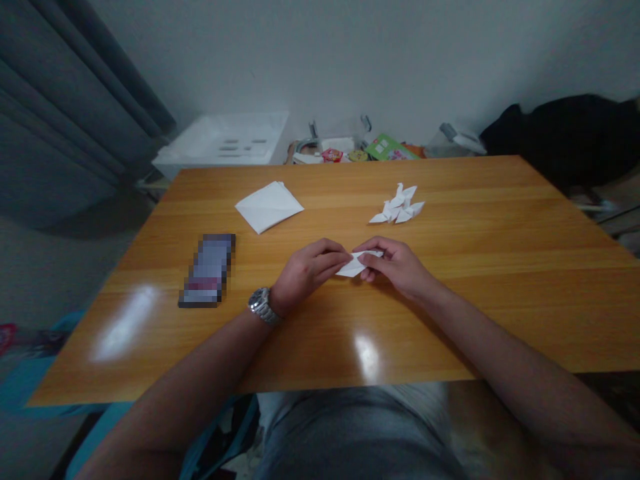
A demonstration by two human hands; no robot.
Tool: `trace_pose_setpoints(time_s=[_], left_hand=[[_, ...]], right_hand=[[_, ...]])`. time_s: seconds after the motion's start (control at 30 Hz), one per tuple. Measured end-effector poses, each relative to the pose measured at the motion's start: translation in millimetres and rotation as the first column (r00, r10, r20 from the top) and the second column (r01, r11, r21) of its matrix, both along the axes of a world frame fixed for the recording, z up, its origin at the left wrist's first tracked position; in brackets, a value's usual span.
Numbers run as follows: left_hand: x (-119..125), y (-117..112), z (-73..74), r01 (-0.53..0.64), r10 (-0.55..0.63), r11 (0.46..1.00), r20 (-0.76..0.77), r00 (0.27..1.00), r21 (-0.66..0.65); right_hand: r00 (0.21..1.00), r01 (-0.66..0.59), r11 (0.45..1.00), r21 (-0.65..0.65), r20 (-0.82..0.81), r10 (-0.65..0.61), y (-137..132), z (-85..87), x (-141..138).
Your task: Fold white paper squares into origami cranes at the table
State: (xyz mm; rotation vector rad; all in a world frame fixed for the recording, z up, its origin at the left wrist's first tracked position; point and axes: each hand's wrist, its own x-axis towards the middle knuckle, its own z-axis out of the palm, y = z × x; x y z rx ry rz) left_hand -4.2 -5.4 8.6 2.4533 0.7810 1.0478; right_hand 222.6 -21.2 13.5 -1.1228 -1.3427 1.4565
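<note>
A small folded piece of white paper point(351, 267) is held between both hands, low over the middle of the wooden table. My left hand point(314, 270), with a metal watch at the wrist, has its fingers closed on the paper's left part. From the other side my right hand point(393, 264) pinches it, thumb on top and fingers beneath. Part of the paper is covered by the fingers. Beyond the right hand sit several folded white paper cranes point(399, 205) in a cluster. Past the left hand lie white paper sheets point(269, 207), slightly fanned.
A phone point(207, 270) with a blurred-out screen lies left on the wooden table point(500, 267). Behind the far edge are a white foam box point(225, 140), a green package point(390, 148) and other small items. A dark cloth point(560, 137) is at the far right.
</note>
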Motion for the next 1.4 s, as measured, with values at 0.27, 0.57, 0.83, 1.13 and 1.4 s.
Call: trace_pose_setpoints(time_s=[0.27, 0.57, 0.83, 1.13, 1.4], left_hand=[[-1.9, 1.3, -0.1, 0.005, -0.005, 1.0, -0.002, 1.0, 0.031], [-3.5, 1.5, 1.1, 0.02, -0.02, 1.0, -0.031, 0.999, 0.017], [-5.1, 1.6, 1.5, 0.018, -0.016, 0.998, -0.041, 0.999, 0.059], [-7.0, -0.7, 2.4, 0.036, -0.027, 0.996, -0.107, 0.994, 0.082], [-7.6, -1.3, 2.0, 0.052, -0.041, 0.991, -0.096, 0.995, 0.119]], right_hand=[[1.0, -0.025, 1.0, -0.013, -0.006, 0.025, -0.5, 0.0, 2.3], [0.999, -0.037, 0.999, -0.04, -0.023, 0.036, 0.8, -1.5, 3.5], [0.996, -0.033, 0.996, -0.084, -0.087, 0.026, 0.9, -2.5, 3.8], [0.995, -0.04, 0.995, -0.093, -0.093, 0.031, 0.0, -3.2, 3.4], [0.999, -0.039, 0.999, -0.024, 0.018, 0.04, -1.4, 7.0, 2.9]])
